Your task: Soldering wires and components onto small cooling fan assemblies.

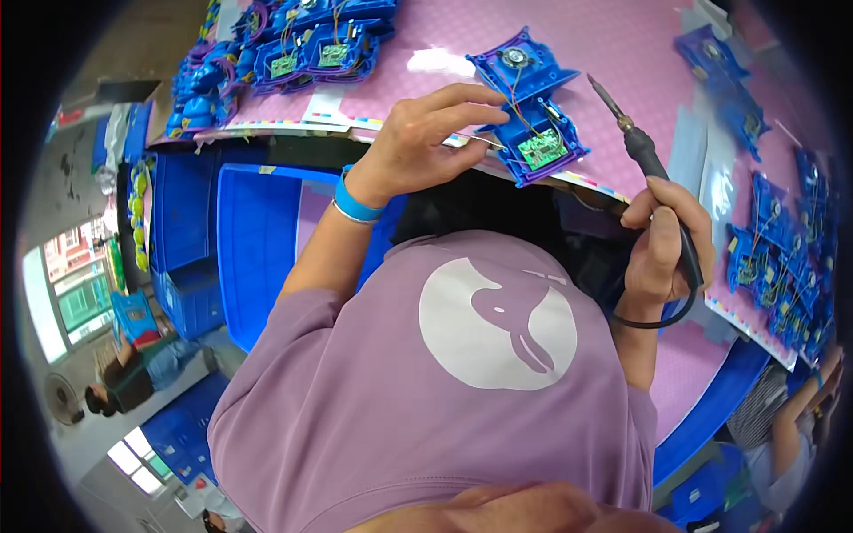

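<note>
A soldering iron with a dark handle is gripped in my right hand; its tip points up and left, in the air right of an opened blue plastic housing. That housing lies in two joined halves: the far half carries a small round speaker, the near half a green circuit board. Thin wires link them. My left hand is at the housing's left side, fingers bent, with a thin pale wire running from between them toward the near half. The exact grip is partly hidden.
Several more blue housings with boards are piled at the far left; others lie at the right and far right. The pink table has its edge just before me. A blue bin stands left. Other people sit nearby.
</note>
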Demonstrator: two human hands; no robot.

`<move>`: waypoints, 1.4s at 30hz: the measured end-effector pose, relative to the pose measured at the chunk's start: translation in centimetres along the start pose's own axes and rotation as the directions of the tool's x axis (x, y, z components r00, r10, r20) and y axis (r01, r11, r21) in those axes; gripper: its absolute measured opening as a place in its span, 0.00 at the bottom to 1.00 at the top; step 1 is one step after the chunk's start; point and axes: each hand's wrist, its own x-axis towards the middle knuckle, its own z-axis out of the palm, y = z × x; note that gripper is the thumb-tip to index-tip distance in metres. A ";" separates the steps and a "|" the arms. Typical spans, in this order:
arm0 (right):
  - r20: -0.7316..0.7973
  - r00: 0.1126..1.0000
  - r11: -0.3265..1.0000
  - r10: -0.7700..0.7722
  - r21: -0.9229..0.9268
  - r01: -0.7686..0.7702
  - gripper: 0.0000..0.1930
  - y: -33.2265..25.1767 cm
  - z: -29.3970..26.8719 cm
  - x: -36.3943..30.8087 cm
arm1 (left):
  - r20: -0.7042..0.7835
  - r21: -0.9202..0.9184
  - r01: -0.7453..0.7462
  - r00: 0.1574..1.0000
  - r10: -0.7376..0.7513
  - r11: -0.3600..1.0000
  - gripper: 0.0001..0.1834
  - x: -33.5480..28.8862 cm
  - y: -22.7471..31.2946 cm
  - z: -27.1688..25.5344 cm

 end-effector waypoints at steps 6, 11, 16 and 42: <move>0.006 1.000 1.000 -0.001 0.001 0.001 0.14 0.5 -1.2 0.2 | -0.009 -0.037 -0.082 0.997 0.081 0.996 0.20 0.4 -0.4 0.8; 0.035 0.999 1.000 0.006 -0.001 -0.006 0.14 0.6 -0.5 0.4 | -0.066 0.241 -0.157 0.982 0.178 0.958 0.15 1.3 -1.3 0.8; 0.104 0.995 1.000 -0.006 0.028 0.003 0.15 0.7 0.2 0.9 | -0.083 0.320 -0.199 0.968 0.236 0.926 0.12 1.4 -1.5 0.8; 0.206 0.978 0.998 0.032 0.041 -0.041 0.15 1.8 2.6 2.5 | -0.020 0.384 -0.262 0.956 0.292 0.885 0.14 2.3 -2.8 2.0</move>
